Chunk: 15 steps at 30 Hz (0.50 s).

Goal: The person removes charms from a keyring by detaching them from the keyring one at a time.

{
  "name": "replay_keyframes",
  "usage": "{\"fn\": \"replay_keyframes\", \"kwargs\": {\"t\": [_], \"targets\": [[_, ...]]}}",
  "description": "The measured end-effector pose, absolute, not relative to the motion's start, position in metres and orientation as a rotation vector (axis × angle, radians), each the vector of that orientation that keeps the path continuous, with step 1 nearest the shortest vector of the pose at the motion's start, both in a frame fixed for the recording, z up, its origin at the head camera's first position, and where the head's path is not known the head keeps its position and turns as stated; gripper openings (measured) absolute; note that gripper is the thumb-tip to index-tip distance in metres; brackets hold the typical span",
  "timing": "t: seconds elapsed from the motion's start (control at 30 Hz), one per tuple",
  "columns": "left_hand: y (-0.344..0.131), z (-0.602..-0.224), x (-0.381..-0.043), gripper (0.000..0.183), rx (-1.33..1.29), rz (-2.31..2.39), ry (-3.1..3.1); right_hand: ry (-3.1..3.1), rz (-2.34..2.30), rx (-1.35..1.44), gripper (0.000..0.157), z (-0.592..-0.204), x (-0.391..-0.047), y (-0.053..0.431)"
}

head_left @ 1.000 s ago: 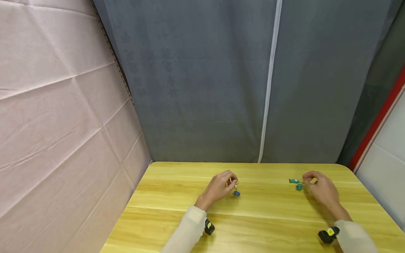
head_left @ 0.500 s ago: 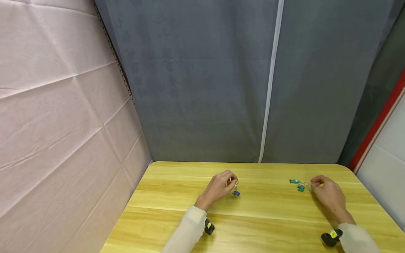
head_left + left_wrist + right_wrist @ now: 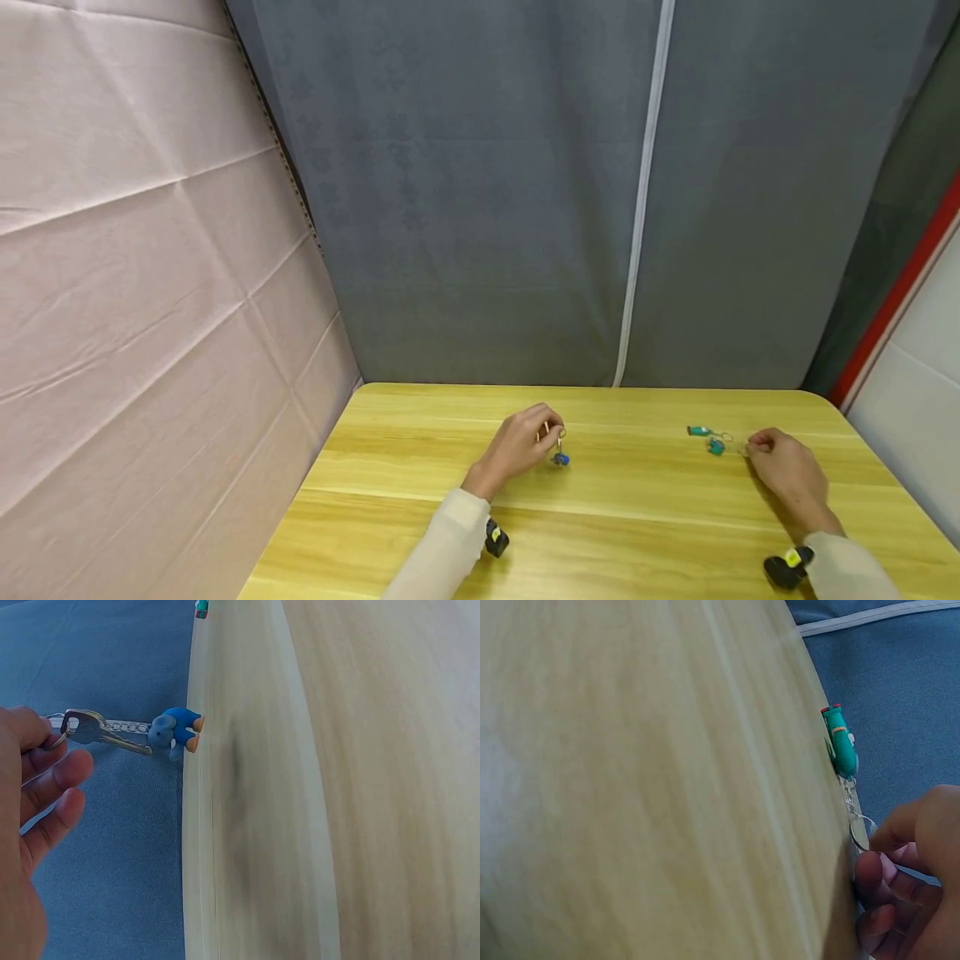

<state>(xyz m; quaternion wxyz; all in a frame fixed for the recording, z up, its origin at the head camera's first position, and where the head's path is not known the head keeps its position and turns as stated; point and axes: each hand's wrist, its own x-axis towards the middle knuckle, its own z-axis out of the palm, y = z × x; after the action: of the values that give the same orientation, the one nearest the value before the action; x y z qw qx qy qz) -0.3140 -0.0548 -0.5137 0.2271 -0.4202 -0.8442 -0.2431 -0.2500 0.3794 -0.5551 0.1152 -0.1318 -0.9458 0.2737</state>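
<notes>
Teal charm parts from green charm, toward the worktop's right edge; your right hand and left hand pinch rings.

Left hand raised in a pinch, right hand well apart, also pinching

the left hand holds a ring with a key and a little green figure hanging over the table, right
Not quite: the little figure is blue, not green, as the left wrist view shows. The left hand does hold the ring, with the key and figure hanging over the table.
</notes>
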Motion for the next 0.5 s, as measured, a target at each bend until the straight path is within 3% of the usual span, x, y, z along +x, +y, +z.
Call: {"fn": "replay_keyframes", "kwargs": {"t": [0.5], "targets": [[-0.0551, -0.5133, -0.3156, 0.009, -1.164, -0.662, -2.309, -2.762, 0.810, -0.397, 0.029, -0.5560, -0.2495, 0.3741]]}}
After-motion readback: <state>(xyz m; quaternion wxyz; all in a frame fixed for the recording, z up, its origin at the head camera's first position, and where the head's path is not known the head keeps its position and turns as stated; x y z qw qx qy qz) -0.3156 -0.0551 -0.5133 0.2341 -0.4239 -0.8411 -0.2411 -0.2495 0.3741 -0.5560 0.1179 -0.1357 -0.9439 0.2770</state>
